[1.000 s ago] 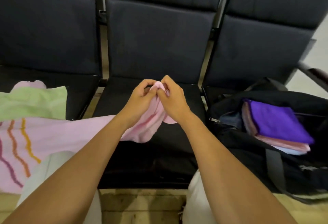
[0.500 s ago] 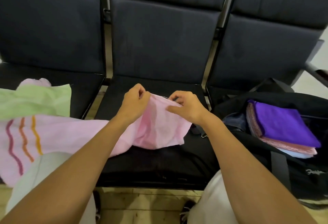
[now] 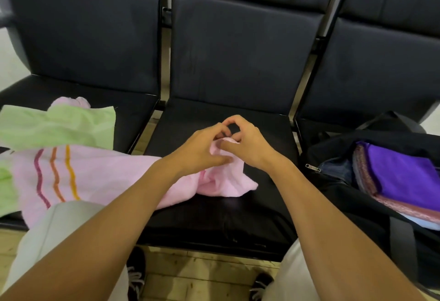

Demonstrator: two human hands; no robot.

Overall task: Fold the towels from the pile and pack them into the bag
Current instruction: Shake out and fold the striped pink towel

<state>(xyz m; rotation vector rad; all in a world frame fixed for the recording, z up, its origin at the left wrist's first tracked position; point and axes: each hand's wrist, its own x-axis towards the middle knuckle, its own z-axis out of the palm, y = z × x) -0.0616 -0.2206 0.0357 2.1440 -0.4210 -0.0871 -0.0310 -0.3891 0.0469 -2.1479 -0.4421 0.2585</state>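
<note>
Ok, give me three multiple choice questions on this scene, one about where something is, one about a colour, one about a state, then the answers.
1. Where is the black bag?
A. On the seat to the person's right
B. On the floor under the middle seat
C. On the left seat

2. What colour is the top folded towel in the bag?
A. Green
B. Purple
C. Orange

3. What are the hands doing?
A. Both resting flat on the seat
B. Both pinching the pink towel
C. Zipping the bag

Answers: 1 A, the bag sits on the rightmost seat. 2 B, purple lies on top of the stack. 3 B, the left hand and right hand pinch one bunched end over the middle seat.
</note>
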